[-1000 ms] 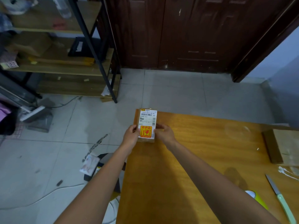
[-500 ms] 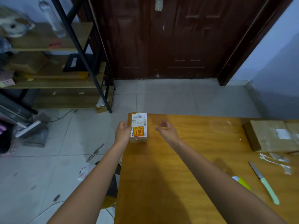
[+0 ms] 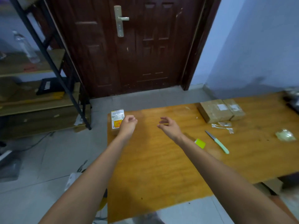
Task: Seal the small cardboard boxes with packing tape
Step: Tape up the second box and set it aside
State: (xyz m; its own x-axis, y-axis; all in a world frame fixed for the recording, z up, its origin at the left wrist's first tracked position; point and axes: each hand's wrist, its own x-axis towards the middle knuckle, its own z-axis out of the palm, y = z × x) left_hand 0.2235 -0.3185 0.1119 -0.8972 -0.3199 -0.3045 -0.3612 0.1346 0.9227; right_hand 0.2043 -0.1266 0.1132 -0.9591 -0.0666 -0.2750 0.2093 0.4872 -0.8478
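Note:
A small cardboard box (image 3: pixel 116 118) with a white shipping label and a yellow-red sticker lies at the far left corner of the orange wooden table (image 3: pixel 161 172). My left hand (image 3: pixel 128 124) hovers just right of it, overlapping its near right corner, with its fingers loosely curled and nothing in them. My right hand (image 3: pixel 169 126) is in the air over the table, apart from the box, fingers spread and empty. Two taped brown boxes (image 3: pixel 214 112) (image 3: pixel 234 109) sit side by side at the far right.
A knife with a pale green handle (image 3: pixel 217 141) and a yellow-green object (image 3: pixel 200 143) lie right of my right arm. Tape scraps (image 3: pixel 222 126) and crumpled clear plastic (image 3: pixel 285 135) lie further right. A metal shelf rack (image 3: pixel 53 75) stands left, a dark door (image 3: pixel 129 46) ahead.
Both hands have let go of the small labelled box, which now rests on the table corner. My right hand has pulled away to the right. The view has swung up and right.

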